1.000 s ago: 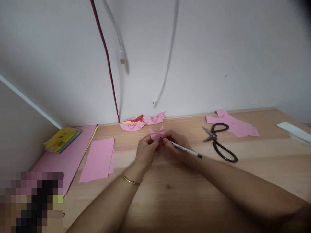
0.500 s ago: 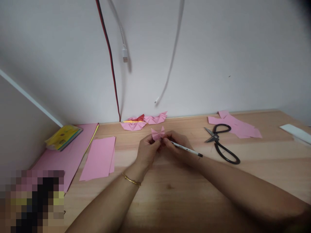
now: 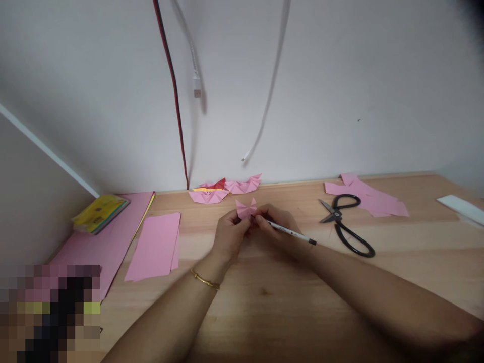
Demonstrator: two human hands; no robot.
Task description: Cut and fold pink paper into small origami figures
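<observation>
Packet: yellow packet [image 3: 100, 214], lying on the large pink sheet [image 3: 124, 217] at the far left.
Flat pieces: pink rectangles [image 3: 153, 247], overlapping, just right of the large sheet; no folds visible, so judged unworked.
Folded shapes: pink folded shapes [image 3: 209, 196] along the wall, with red and yellow paper showing among them; folding there looks done.
Left hand: left hand [image 3: 229, 234], fingers closed in a pinch on the near left edge of the folded paper [image 3: 246, 208].
Folded paper: between the two hands, above the table [image 3: 260, 312], two points upward; main folds judged made. Any pen marks too small to read, so marking cannot be called finished.
Pen: white pen [image 3: 293, 233], slanting, tip end toward the paper; contact cannot be confirmed.
Right hand: right hand [image 3: 283, 226], fingers closed around the pen near its tip end.
Scissors: scissors [image 3: 336, 216], lying with blades apart, out of both hands.
Cut pieces: loose pink pieces [image 3: 368, 194], heaped behind the scissors; cutting has evidently been done.
White object: white strip [image 3: 459, 207], far right, unidentified.
</observation>
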